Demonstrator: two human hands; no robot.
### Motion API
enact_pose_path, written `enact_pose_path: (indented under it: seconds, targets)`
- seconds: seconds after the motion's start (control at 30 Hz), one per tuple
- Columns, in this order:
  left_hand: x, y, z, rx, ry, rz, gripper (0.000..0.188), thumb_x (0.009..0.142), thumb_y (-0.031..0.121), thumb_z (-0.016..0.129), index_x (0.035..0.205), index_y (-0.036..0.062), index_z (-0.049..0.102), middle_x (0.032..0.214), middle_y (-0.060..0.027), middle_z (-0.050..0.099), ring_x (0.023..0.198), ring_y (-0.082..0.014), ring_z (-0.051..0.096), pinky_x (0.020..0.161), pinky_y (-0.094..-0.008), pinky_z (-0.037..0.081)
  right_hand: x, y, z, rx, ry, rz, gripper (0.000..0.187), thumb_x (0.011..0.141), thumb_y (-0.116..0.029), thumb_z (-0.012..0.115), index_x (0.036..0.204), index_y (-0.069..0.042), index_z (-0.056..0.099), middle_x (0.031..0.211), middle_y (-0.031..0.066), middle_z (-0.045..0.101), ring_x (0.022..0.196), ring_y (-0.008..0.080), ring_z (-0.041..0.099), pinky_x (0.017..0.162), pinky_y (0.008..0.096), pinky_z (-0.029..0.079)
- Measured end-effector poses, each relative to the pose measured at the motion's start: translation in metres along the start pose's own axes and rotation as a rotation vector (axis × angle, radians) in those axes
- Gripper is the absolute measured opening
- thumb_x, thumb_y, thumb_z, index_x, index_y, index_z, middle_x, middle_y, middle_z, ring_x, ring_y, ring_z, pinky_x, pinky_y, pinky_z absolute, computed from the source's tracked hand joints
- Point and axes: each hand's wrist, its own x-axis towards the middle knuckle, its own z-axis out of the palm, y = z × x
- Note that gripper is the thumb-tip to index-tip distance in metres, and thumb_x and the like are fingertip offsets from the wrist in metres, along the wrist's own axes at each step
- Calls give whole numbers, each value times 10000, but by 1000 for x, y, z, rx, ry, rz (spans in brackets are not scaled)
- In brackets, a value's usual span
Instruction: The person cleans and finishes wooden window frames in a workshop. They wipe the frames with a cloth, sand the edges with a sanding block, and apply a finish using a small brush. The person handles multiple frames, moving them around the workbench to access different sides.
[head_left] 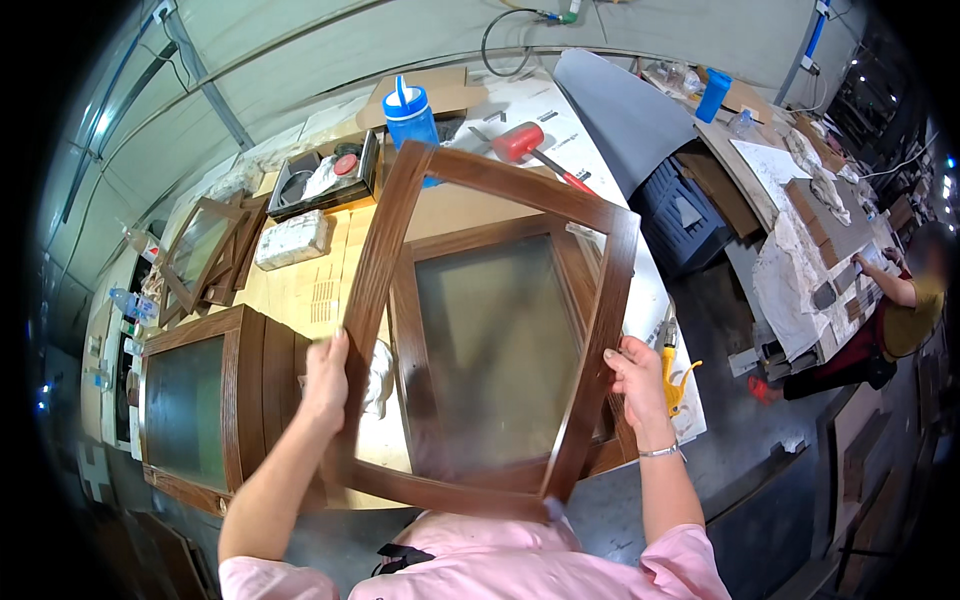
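Note:
My left hand and my right hand hold a brown wooden door frame by its two long sides, tilted above the workbench. Whether clear glass fills it, I cannot tell. Beneath, seen through its opening, lies another brown door with a dark glass panel. Left of my left hand stands a stack of similar glass-panelled doors; a crumpled white cloth is near that hand. A yellow air blow gun is just right of my right hand. Beyond the frame lies a red-headed mallet.
At the back of the bench stand a blue-lidded jug and a black tray of small items. A whitish block and more frames lie at left. Rightward are a dark blue crate and a co-worker at another table.

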Motion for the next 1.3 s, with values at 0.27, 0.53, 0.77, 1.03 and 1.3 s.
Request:
enact_pose_path:
  seconds: [0.27, 0.53, 0.77, 1.03, 1.3]
  targets:
    - [72, 139, 18, 559, -77, 335, 531, 974, 458, 472, 801, -24, 611, 629, -138, 581, 650, -221, 595, 627, -384, 447, -28, 9, 18, 316, -132, 54, 299, 852, -13, 622, 1144, -35, 563, 1005, 89, 673, 841, 199, 686, 682, 358, 597]
    - [107, 189, 67, 902, -164, 577, 735, 956, 607, 393, 783, -70, 624, 895, -275, 635, 916, -424, 618, 831, -456, 456, -93, 41, 23, 680, -107, 45, 318, 839, 9, 598, 1156, -23, 597, 1044, 133, 667, 1032, 293, 642, 880, 443, 534]
    - [94, 186, 94, 970, -472, 573, 704, 970, 605, 375, 934, -38, 660, 934, -255, 660, 933, -411, 614, 830, -442, 456, -147, 24, -35, 828, 13, -154, 608, 801, -352, 632, 1207, 91, 541, 1183, 221, 605, 1154, 370, 531, 1052, 471, 367]
    - [87, 194, 163, 1017, -745, 1044, 589, 985, 519, 420, 772, 20, 650, 786, -227, 639, 802, -408, 605, 724, -475, 466, -164, 76, -77, 534, -179, 32, 726, 709, -383, 751, 1166, 130, 518, 1088, 279, 628, 947, 473, 646, 866, 618, 499]
    - [62, 224, 238, 1137, -947, 1020, 610, 957, 582, 427, 966, 45, 716, 971, -209, 681, 959, -395, 617, 861, -456, 464, -159, 56, 6, 474, -309, 120, 418, 766, -173, 768, 1068, 67, 605, 974, 203, 686, 919, 305, 672, 880, 402, 517]
